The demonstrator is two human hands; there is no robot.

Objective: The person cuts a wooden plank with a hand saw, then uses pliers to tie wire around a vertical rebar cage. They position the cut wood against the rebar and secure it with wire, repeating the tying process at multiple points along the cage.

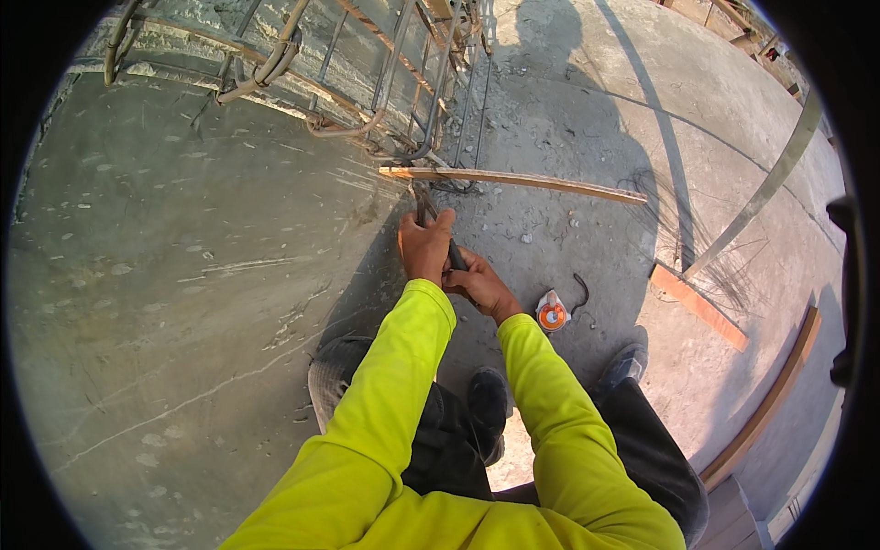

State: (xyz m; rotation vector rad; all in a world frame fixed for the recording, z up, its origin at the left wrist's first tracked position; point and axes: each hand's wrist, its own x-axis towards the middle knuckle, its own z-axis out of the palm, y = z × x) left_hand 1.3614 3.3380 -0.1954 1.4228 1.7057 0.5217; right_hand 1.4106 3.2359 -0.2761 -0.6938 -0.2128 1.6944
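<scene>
My left hand (424, 246) is closed round the upper part of a dark long-handled metal tool (456, 255), which looks like pincers. Just to its right and nearer to me, my right hand (480, 283) grips the tool's lower end. The tool's far tip reaches the foot of the concrete edge, under the left end of a thin wooden strip (513, 178). My fingers partly cover the tool, so its jaws cannot be made out clearly. On the floor to the right of my right hand lies a small orange-and-white round reel (552, 314).
Bent steel reinforcing bars (367, 101) stand at the far left beyond a grey concrete slab (165, 238). To the right lie a short board (699, 305), a tangle of thin wire (733, 266), a long flat strip (770, 183) and a longer timber (765, 403).
</scene>
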